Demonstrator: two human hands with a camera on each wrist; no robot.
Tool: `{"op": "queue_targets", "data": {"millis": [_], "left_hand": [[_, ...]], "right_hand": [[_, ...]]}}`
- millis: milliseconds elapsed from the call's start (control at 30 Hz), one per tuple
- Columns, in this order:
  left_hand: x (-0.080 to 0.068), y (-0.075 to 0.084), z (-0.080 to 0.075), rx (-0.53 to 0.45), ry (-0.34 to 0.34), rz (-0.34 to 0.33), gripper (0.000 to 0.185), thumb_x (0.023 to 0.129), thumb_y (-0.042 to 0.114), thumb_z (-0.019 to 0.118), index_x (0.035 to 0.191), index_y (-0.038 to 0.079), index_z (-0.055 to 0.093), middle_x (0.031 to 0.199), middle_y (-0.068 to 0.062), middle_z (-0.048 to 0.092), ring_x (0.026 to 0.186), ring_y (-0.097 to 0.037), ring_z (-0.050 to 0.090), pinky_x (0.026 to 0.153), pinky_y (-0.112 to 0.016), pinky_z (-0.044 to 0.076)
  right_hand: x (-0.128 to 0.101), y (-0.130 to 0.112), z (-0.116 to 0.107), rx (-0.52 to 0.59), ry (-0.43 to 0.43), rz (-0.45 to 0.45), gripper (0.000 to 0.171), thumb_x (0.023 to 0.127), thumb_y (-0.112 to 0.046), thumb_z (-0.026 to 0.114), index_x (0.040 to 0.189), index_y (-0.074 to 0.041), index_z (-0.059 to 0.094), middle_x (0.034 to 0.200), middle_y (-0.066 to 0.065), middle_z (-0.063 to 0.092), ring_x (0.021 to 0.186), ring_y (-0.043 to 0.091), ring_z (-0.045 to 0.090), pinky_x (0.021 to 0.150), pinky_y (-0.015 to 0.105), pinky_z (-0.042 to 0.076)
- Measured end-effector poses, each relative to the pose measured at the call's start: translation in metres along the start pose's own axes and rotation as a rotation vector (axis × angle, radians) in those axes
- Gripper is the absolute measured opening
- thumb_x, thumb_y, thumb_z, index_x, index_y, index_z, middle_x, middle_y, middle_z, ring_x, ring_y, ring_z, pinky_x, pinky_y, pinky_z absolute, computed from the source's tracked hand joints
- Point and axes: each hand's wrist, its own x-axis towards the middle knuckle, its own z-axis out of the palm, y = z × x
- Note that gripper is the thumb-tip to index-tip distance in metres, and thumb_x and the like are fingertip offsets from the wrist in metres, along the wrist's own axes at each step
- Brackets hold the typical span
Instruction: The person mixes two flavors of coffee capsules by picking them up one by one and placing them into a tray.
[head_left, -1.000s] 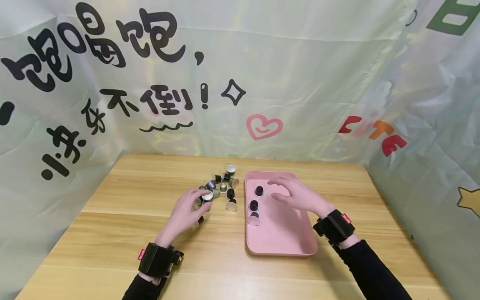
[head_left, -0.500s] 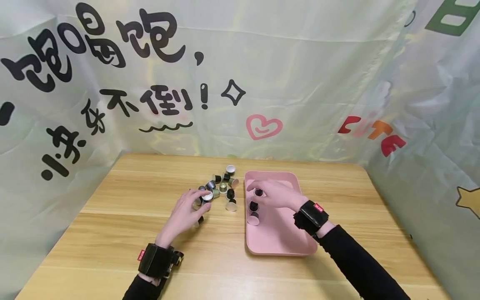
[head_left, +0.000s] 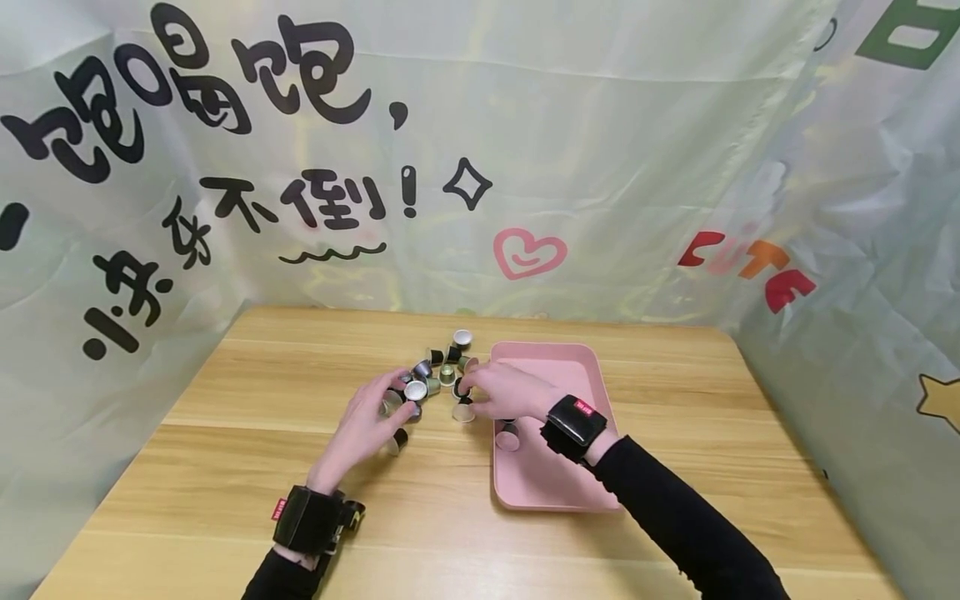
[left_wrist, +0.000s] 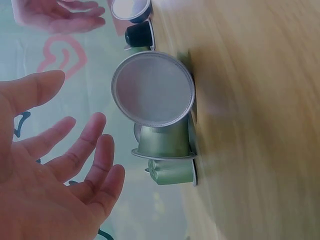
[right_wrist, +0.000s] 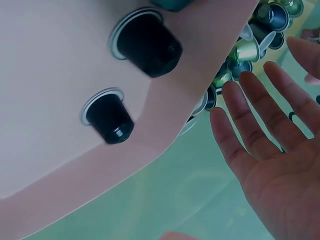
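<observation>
Several coffee capsules (head_left: 447, 375) lie in a loose heap on the wooden table, some with silver lids, others green, blue or black. My left hand (head_left: 367, 419) hovers at the heap's left side, fingers spread around a capsule with a silver lid (head_left: 415, 391). In the left wrist view that lid (left_wrist: 152, 89) faces the camera, apart from the thumb and fingers. My right hand (head_left: 517, 390) reaches across the tray's left rim, fingertips over the heap's right side near a black capsule with a pale lid (head_left: 462, 412). Its fingers (right_wrist: 260, 112) look extended in the right wrist view, holding nothing.
A shallow pink tray (head_left: 555, 493) stands right of the heap. Black capsules (right_wrist: 150, 46) stand inside it, and a pale-lidded capsule (head_left: 507, 439) lies on its side there. One more capsule (head_left: 398, 442) lies just in front of the left hand. A printed cloth (head_left: 637, 192) hangs behind the table.
My right hand has moved left, from above the tray across its left rim to the capsule heap. My left hand has drawn back slightly, baring more of the silver-lidded capsule.
</observation>
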Motion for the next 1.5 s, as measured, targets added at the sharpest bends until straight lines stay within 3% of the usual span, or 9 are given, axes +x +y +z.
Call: {"op": "queue_targets", "data": {"millis": [100, 233, 567, 800, 1067, 1300, 1500], "left_hand": [[0.0, 0.0, -0.002, -0.007, 0.007, 0.0, 0.06, 0.092, 0.016, 0.071, 0.146, 0.004, 0.048, 0.125, -0.019, 0.065, 0.113, -0.039, 0.058, 0.099, -0.056, 0.045], [-0.001, -0.001, -0.003, -0.014, 0.007, -0.005, 0.06, 0.093, 0.017, 0.07, 0.147, 0.005, 0.047, 0.127, -0.018, 0.065, 0.113, -0.037, 0.06, 0.098, -0.056, 0.045], [-0.001, -0.002, -0.006, -0.025, 0.007, -0.003, 0.062, 0.093, 0.017, 0.07, 0.148, 0.004, 0.044, 0.128, -0.021, 0.064, 0.113, -0.04, 0.061, 0.097, -0.058, 0.047], [0.0, -0.002, -0.006, -0.019, 0.019, 0.011, 0.063, 0.091, 0.016, 0.072, 0.147, 0.003, 0.046, 0.126, -0.022, 0.066, 0.11, -0.042, 0.063, 0.097, -0.057, 0.046], [0.0, -0.002, -0.005, -0.011, 0.014, 0.003, 0.062, 0.092, 0.017, 0.071, 0.147, 0.003, 0.046, 0.125, -0.021, 0.065, 0.111, -0.041, 0.063, 0.095, -0.057, 0.048], [-0.001, 0.0, -0.005, -0.01, -0.01, -0.027, 0.063, 0.093, 0.017, 0.07, 0.149, 0.006, 0.044, 0.128, -0.02, 0.064, 0.114, -0.04, 0.061, 0.093, -0.056, 0.05], [-0.001, 0.0, -0.004, -0.003, -0.018, -0.04, 0.063, 0.093, 0.016, 0.07, 0.15, 0.007, 0.043, 0.129, -0.019, 0.063, 0.115, -0.039, 0.06, 0.093, -0.055, 0.05]], "right_hand": [[0.01, -0.006, 0.003, -0.033, -0.024, 0.018, 0.029, 0.094, -0.02, 0.069, 0.119, -0.004, 0.07, 0.116, 0.01, 0.072, 0.104, 0.024, 0.068, 0.094, 0.038, 0.055], [0.019, -0.011, 0.007, -0.086, -0.045, 0.037, 0.03, 0.092, -0.021, 0.073, 0.117, -0.006, 0.071, 0.117, 0.008, 0.072, 0.107, 0.023, 0.067, 0.097, 0.039, 0.055], [0.032, -0.011, 0.019, -0.161, -0.049, 0.044, 0.013, 0.087, -0.006, 0.07, 0.099, -0.009, 0.072, 0.1, 0.004, 0.069, 0.082, 0.016, 0.058, 0.071, 0.027, 0.05], [0.035, -0.012, 0.026, -0.18, -0.039, 0.058, 0.004, 0.087, -0.006, 0.07, 0.089, -0.009, 0.068, 0.093, 0.003, 0.065, 0.079, 0.015, 0.055, 0.067, 0.027, 0.047], [0.036, -0.015, 0.031, -0.197, -0.018, 0.088, 0.017, 0.086, -0.006, 0.069, 0.074, -0.012, 0.06, 0.076, -0.003, 0.053, 0.069, 0.014, 0.048, 0.06, 0.025, 0.039], [0.033, -0.014, 0.031, -0.167, 0.006, 0.069, 0.013, 0.084, -0.003, 0.071, 0.077, -0.01, 0.062, 0.074, -0.005, 0.048, 0.07, 0.012, 0.047, 0.061, 0.023, 0.037], [0.028, -0.016, 0.027, -0.114, 0.034, 0.017, 0.01, 0.085, -0.001, 0.071, 0.082, -0.008, 0.065, 0.077, -0.002, 0.055, 0.069, 0.012, 0.047, 0.061, 0.022, 0.037]]}}
